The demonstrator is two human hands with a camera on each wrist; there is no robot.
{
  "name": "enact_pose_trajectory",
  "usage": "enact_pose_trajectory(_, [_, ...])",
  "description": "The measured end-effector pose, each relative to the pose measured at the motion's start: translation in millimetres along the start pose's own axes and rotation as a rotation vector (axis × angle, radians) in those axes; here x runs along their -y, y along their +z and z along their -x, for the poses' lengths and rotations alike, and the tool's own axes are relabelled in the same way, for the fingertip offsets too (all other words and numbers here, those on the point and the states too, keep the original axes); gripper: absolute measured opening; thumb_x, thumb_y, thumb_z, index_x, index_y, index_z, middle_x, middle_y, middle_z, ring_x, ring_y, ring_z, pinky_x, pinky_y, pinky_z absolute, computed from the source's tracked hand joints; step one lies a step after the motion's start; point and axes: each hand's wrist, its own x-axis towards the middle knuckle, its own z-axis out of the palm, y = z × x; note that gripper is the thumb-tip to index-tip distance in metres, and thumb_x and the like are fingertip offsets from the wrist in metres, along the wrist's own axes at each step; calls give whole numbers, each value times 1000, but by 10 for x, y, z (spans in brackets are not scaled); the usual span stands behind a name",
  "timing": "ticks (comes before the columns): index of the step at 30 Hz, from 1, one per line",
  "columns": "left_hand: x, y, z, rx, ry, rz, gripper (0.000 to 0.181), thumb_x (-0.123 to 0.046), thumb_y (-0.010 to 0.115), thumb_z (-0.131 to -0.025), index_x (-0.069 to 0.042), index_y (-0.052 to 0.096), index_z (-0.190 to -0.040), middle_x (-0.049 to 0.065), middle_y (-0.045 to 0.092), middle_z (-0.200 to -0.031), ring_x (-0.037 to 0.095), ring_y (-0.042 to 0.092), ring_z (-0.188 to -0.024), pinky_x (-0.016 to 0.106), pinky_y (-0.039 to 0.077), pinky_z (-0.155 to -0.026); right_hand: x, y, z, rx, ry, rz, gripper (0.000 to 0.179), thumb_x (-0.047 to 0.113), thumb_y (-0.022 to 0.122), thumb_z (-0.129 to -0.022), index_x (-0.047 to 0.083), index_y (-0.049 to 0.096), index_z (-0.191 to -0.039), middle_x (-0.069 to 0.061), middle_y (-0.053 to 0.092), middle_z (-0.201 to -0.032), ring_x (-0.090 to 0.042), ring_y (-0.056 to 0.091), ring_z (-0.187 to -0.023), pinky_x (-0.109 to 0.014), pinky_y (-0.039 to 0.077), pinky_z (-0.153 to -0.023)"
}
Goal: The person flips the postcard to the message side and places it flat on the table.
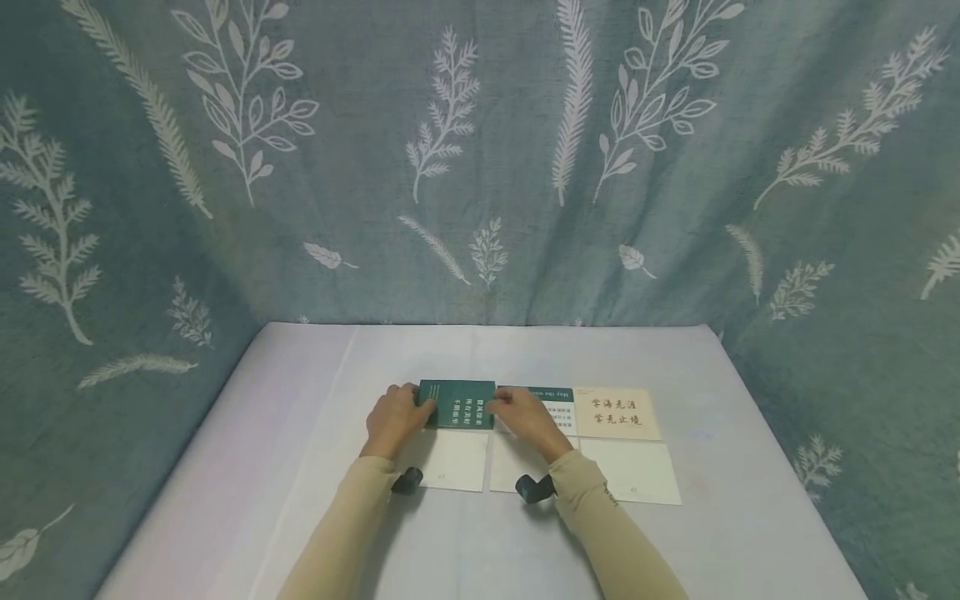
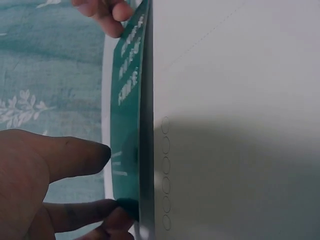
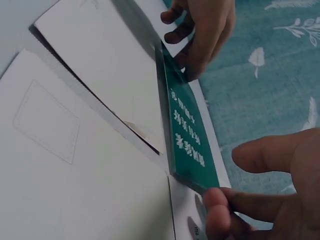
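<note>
A dark green postcard (image 1: pixel 457 404) with white Chinese lettering lies at the left of the back row, just beyond a white card (image 1: pixel 452 460). My left hand (image 1: pixel 393 421) holds its left edge, fingertips at the corner and thumb near the far side in the left wrist view. At the opposite edge, my right hand (image 1: pixel 531 419) grips with curled fingertips, as the right wrist view shows. A shadowed gap runs along the postcard's near side. Under my right hand, a green-and-white postcard (image 1: pixel 561 408) and another white card (image 1: pixel 510 467) are partly covered.
A cream card (image 1: pixel 617 413) with red-brown Chinese writing is at the right end of the back row. In front of it lies a third white card (image 1: pixel 632 472). All rest on a white-covered table (image 1: pixel 315 500), with a leaf-patterned green curtain (image 1: pixel 525 267) behind.
</note>
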Motion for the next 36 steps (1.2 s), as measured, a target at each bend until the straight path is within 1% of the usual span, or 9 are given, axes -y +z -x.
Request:
enact_pose_trajectory(3, [-12,4,-5,-15,-6,27,56,-40,62,-95,0,60,-135,20,64,-117,31,62,-95,50,54,-82,24,-35,32,-32,-8,-30,46,31,59,-98,4,62,-135,-15,63,-134,-36,54,-130,-52,44,-105])
enact_pose_trajectory(7, [-18,-18,27,-73,21,92,51,-36,62,-94,-1,63,-132,16,67,-113,30,65,-92,47,54,-77,63,-80,80,-76,-22,-44,43,30,58,-99,6,62,-135,-11,65,-129,-34,55,-128,-52,42,-106])
enact_pose_trajectory(12, [3,-67,118,-121,25,164,47,-34,62,-95,-5,63,-132,9,69,-109,26,65,-90,43,54,-73,95,-111,133,-86,-12,-42,42,33,59,-98,12,64,-134,-8,66,-128,-33,55,-128,-53,43,-105])
enact_pose_trajectory(18, [8,-90,215,-165,51,228,44,-34,63,-95,-10,65,-132,3,70,-105,19,60,-78,33,47,-62,62,-165,225,-100,-23,-62,39,34,59,-98,14,65,-132,-7,68,-123,-31,62,-117,-52,49,-97])
enact_pose_trajectory(21, [15,-79,276,-162,40,264,45,-33,62,-95,-12,63,-134,4,70,-104,18,59,-73,31,43,-58,31,-171,277,-93,-38,-54,38,34,60,-98,15,66,-131,-6,69,-120,-27,64,-111,-45,53,-89])
enact_pose_trajectory(25, [11,-61,365,-145,37,303,48,-31,60,-94,-12,59,-139,6,71,-106,17,56,-67,30,41,-56,0,-178,337,-101,-71,-60,36,31,62,-98,14,67,-129,-6,70,-117,-24,66,-103,-38,54,-81])
enact_pose_trajectory(29, [3,-76,458,-150,50,337,48,-29,62,-94,-9,60,-137,7,71,-105,16,56,-66,30,41,-56,4,-193,378,-134,-88,-75,35,30,64,-97,15,68,-128,-5,71,-113,-22,65,-99,-40,52,-82])
enact_pose_trajectory(33, [19,-92,528,-163,64,370,46,-28,63,-93,-9,62,-135,6,72,-102,16,61,-71,30,43,-58,13,-199,398,-163,-80,-109,32,28,68,-95,15,70,-125,-4,71,-110,-22,63,-99,-42,51,-85])
enact_pose_trajectory(36, [42,-88,568,-173,69,399,47,-27,65,-93,-8,62,-135,6,73,-102,17,64,-76,31,46,-60,9,-191,401,-168,-77,-121,32,27,70,-95,15,70,-125,-5,71,-110,-22,63,-99,-40,51,-82])
